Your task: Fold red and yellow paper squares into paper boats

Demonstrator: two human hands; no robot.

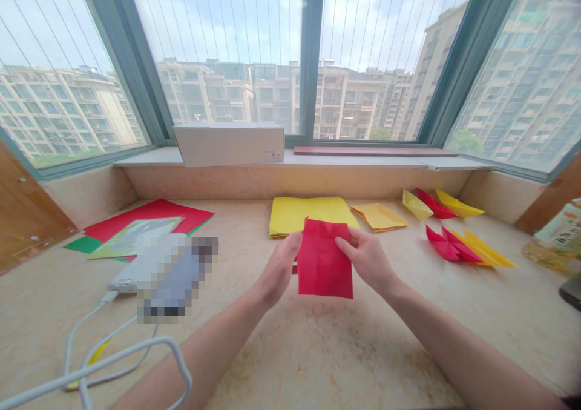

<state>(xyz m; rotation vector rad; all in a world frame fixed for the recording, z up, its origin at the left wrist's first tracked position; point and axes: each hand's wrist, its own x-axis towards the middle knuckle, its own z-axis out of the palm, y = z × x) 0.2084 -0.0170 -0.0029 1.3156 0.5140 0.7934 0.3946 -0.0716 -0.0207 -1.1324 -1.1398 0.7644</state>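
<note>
A creased red sheet of folded paper (325,264) is held up above the stone counter, between both hands. My left hand (282,267) grips its left edge, with most of the fingers hidden behind the paper. At the upper right edge, my right hand (365,252) pinches the paper with its thumb on the front face. Just behind it lies a stack of yellow paper (308,210), partly covered from view. Beside that stack rests a folded orange-yellow paper (380,216).
Folded paper boats in yellow (458,203) and red (454,244) sit at right, near a bottle (556,237). At left lie red sheets (149,212), a white power bank (124,277), a blurred-out device (175,283) and a cable (122,361). A white box (229,145) stands on the sill.
</note>
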